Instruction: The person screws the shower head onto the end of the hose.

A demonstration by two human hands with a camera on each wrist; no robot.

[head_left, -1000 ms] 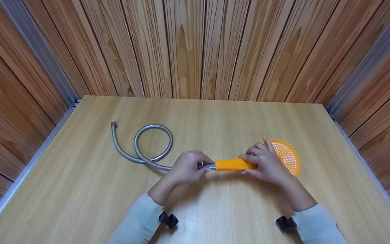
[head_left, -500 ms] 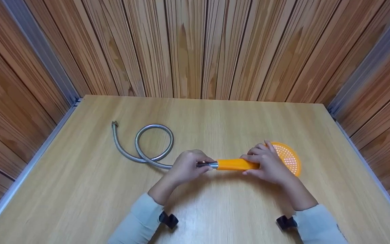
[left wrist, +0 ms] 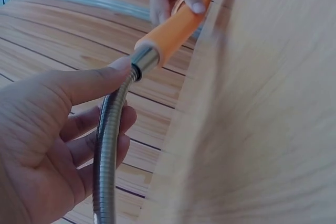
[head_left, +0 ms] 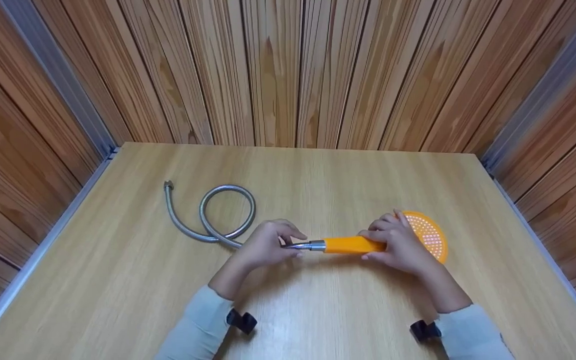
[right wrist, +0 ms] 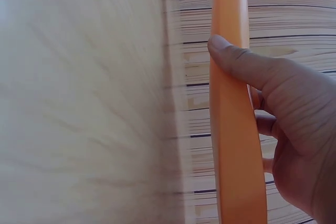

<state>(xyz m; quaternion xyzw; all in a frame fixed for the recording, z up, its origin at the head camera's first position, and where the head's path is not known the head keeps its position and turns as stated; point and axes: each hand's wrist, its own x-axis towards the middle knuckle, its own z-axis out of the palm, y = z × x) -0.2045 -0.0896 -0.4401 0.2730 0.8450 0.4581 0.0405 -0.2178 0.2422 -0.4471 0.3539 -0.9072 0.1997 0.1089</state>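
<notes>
An orange shower head with a handle [head_left: 353, 244] and a round, dotted spray face [head_left: 430, 237] is held above the table by my right hand [head_left: 399, 245]. In the right wrist view, my thumb presses along the orange handle [right wrist: 236, 129], with the fingers behind it. A metal nut [left wrist: 146, 60] meets the handle's end, and a flexible metal shower hose [left wrist: 107, 156] runs from it. My left hand [head_left: 265, 244] is loosely around the hose near the nut. Its thumb tip touches the hose by the nut, while the other fingers are spread and relaxed behind.
The hose makes one loop [head_left: 252, 210] on the wooden table [head_left: 318, 185], and its free end fitting [head_left: 168, 184] lies at the left. Wood-plank walls [head_left: 278, 75] rise behind and at both sides. Black wrist mounts [head_left: 242, 321] sit on both sleeves.
My left hand has loosened its pinch at the nut and shifted left along the hose, so more of nut and hose shows. The shower head has moved slightly right and nearer with my right hand.
</notes>
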